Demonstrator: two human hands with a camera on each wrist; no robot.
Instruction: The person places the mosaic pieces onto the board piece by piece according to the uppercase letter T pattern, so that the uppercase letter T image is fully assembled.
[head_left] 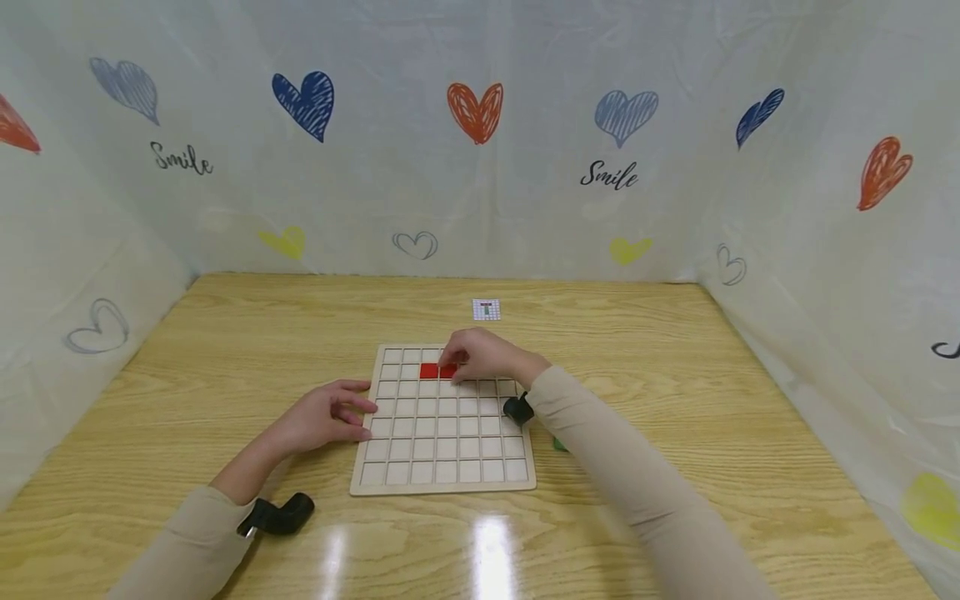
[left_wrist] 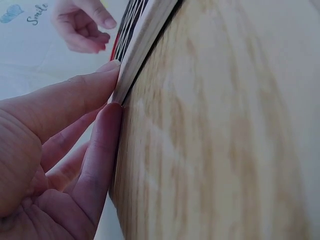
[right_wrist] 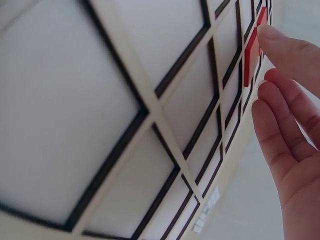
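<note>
A pale wooden grid board (head_left: 423,449) lies on the table, its square cells framed by thin strips. Red squares (head_left: 429,371) sit side by side in its second row from the far edge. My right hand (head_left: 483,354) hovers over that row, thumb tip overlapping a red square (right_wrist: 248,62) in the right wrist view, with a gap between thumb and loosely bent fingers. At the board's left side, my left hand (head_left: 326,417) rests its fingertips on the edge (left_wrist: 142,42). Part of the red row is hidden by the right hand.
Behind the board lies a small card (head_left: 486,309) printed with a grid and a red and green T-shaped figure. A green piece (head_left: 560,445) peeks out beside the right forearm. White sheets with hearts (head_left: 476,112) enclose the wooden table (head_left: 637,333).
</note>
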